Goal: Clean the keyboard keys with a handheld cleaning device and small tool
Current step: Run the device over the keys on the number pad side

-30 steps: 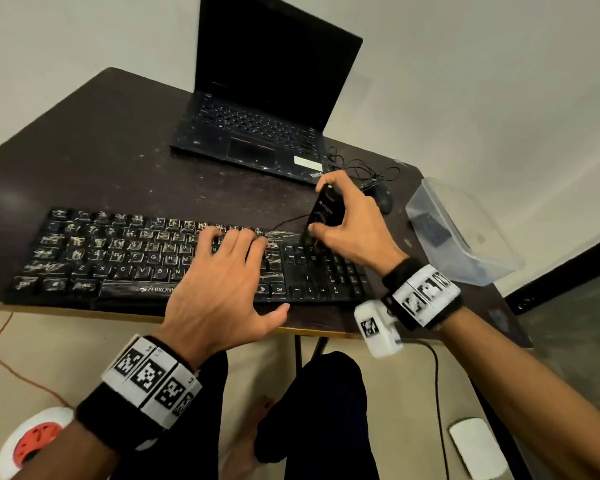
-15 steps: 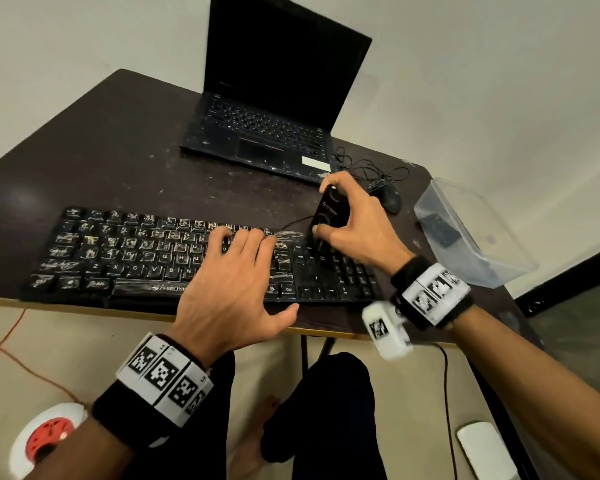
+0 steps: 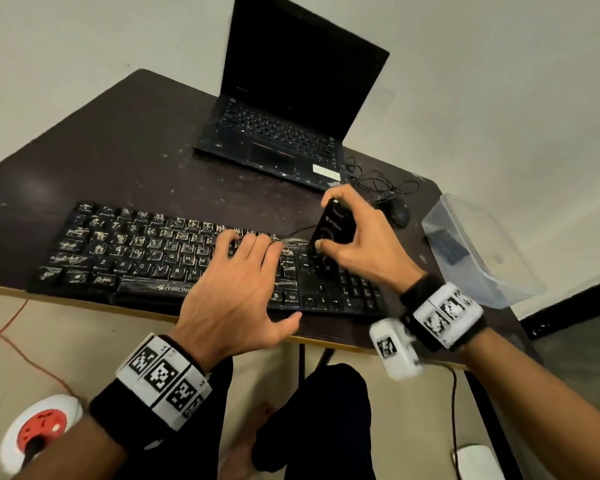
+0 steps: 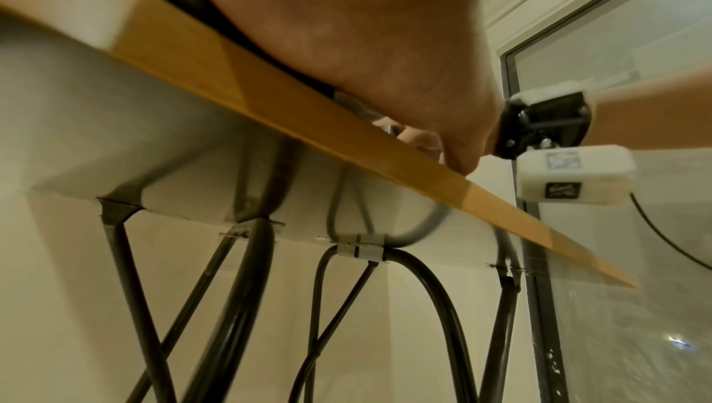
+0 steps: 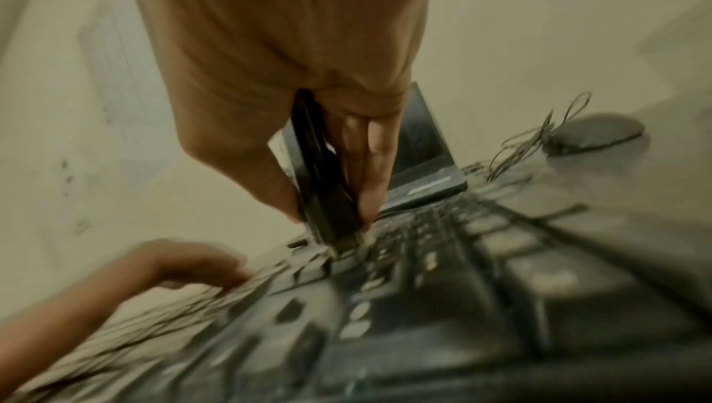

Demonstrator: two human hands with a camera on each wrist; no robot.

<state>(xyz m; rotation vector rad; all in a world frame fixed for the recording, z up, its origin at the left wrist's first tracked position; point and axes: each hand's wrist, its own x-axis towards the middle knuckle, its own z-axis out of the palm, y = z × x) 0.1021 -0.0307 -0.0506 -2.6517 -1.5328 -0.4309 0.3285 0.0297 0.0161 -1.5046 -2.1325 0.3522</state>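
Our right hand [image 3: 361, 244] grips the black cleaning device [image 3: 333, 226] upright, its lower end on the keys at the keyboard's [image 3: 136, 251] right section. Our left hand [image 3: 232, 292] lies flat, fingers straight, on the middle keys. Right of the keyboard on the desk [image 3: 101, 161], a clear plastic container [image 3: 482, 251] holds a dark flat item [image 3: 447, 249].
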